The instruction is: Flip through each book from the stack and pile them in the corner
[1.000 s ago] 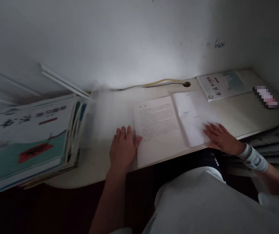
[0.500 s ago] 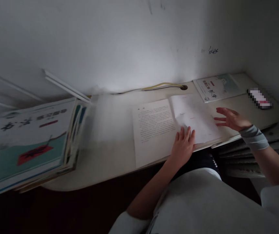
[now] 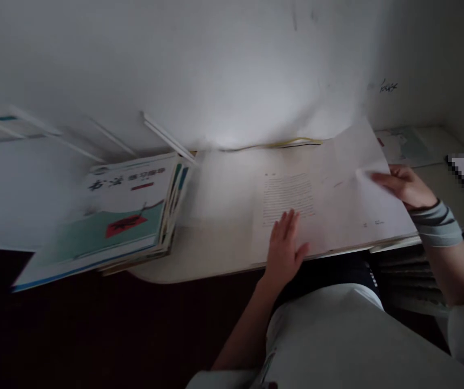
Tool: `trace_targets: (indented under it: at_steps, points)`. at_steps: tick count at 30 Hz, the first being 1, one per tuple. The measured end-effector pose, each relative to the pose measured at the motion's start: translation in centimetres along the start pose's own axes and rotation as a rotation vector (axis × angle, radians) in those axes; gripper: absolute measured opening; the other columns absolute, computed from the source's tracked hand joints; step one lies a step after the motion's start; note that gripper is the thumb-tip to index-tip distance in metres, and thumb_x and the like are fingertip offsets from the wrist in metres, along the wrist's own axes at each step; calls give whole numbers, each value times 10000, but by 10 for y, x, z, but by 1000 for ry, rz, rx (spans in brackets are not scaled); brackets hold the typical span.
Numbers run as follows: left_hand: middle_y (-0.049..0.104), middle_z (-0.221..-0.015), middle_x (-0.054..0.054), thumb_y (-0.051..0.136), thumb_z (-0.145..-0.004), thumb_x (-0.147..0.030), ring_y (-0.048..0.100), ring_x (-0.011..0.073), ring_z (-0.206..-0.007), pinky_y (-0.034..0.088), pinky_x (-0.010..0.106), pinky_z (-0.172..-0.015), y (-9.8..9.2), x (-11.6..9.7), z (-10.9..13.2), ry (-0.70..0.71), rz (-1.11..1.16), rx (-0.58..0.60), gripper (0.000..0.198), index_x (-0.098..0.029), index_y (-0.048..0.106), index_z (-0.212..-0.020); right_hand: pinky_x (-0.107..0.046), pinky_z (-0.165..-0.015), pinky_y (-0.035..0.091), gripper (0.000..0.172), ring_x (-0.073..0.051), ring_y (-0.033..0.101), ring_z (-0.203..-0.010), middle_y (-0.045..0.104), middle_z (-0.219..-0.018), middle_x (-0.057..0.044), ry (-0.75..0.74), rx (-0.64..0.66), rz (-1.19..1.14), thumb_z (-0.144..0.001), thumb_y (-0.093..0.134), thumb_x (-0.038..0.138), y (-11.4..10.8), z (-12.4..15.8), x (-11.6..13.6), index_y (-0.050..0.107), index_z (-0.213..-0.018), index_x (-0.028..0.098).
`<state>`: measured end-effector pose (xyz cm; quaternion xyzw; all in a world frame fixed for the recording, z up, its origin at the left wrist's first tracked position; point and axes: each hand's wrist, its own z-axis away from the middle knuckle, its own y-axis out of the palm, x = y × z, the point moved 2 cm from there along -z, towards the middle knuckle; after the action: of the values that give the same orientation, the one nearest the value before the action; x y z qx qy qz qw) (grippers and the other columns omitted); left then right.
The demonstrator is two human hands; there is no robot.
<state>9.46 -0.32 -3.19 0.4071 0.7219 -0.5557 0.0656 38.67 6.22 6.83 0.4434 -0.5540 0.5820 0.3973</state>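
On the top cover (image 3: 114,216) of the pile, I see a title (image 3: 126,179) in big dark Chinese characters, too blurred for me to read surely. My open book (image 3: 286,192) has rows of small print at left, also not readable; the page (image 3: 353,205) in my right hand (image 3: 408,186) carries only tiny marks. On the wall (image 3: 224,65) stands dark handwriting (image 3: 389,86), which I cannot decipher

The open book (image 3: 317,216) is showing thin, matt paper, its right page (image 3: 362,208) looking creased. At left, the book pile (image 3: 128,216) is presenting smooth paper covers. The tabletop (image 3: 218,216) is looking smooth; at right, the wristband (image 3: 438,224) is showing wrinkled cloth.
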Motion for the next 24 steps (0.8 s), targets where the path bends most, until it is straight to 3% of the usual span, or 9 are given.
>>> trace_targets:
  at_steps: [3,5,6,7,8,10,14,19,24]
  points:
    - [351,-1505,159,333,-939,-518,292,257,-1410,231,492,-1154,-22,36,3,-251,129,-182,608,-181,327,-1446,-396,-744,543,583,-221,657,-840,699,-921,-72,-249,320,136,-853,400,682,26,-13,8,662,-1075,211]
    - [384,-1484,166,302,-934,-560,352,253,-1381,267,478,-1144,-29,58,4,-453,290,-253,623,-174,371,-1419,-478,-983,445,719,-266,539,-1196,587,-1290,-116,-394,493,258,-878,261,704,53,-26,-6,520,-1324,203]
    - [394,-1477,171,275,-935,-575,382,253,-1364,299,471,-1132,-30,67,4,-551,387,-277,634,-171,381,-1411,-498,-1068,358,724,-275,427,-1314,489,-1406,-128,-439,471,363,-886,273,688,66,-33,-18,467,-1375,192]
    - [400,-1472,175,236,-938,-582,411,251,-1347,331,462,-1116,-31,74,4,-639,484,-299,641,-170,386,-1406,-517,-1115,278,726,-288,321,-1384,410,-1468,-137,-454,339,475,-880,307,683,76,-41,-32,454,-1388,186]
    - [403,-1470,179,192,-943,-582,434,247,-1331,358,450,-1102,-31,79,3,-708,572,-320,650,-168,385,-1404,-527,-1128,246,718,-290,251,-1417,354,-1503,-139,-438,242,564,-890,293,668,85,-47,-46,429,-1407,189]
    - [403,-1466,192,120,-945,-581,460,237,-1311,386,423,-1088,-33,85,0,-772,702,-351,680,-151,375,-1407,-556,-1117,244,742,-301,202,-1434,290,-1529,-173,-381,198,696,-905,267,645,100,-55,-74,325,-1463,159]
    - [432,-1437,221,77,-914,-645,506,248,-1271,425,408,-1060,-41,86,-8,-766,768,-304,781,-119,373,-1410,-609,-1096,217,843,-367,171,-1429,241,-1529,-237,-343,281,910,-880,308,676,120,-61,-97,256,-1480,86]
    - [521,-1356,231,234,-912,-655,537,262,-1238,438,431,-1040,-42,78,-17,-761,809,-245,736,-113,434,-1368,-612,-1100,193,826,-360,171,-1430,243,-1530,-231,-313,295,972,-900,259,661,136,-71,-72,203,-1497,93]
    - [561,-1305,237,275,-930,-604,607,256,-1141,469,435,-991,-33,72,-34,-834,995,-217,660,-92,478,-1293,-613,-1101,197,811,-334,149,-1440,144,-1566,-190,-405,394,966,-909,259,649,160,-71,-38,139,-1513,122]
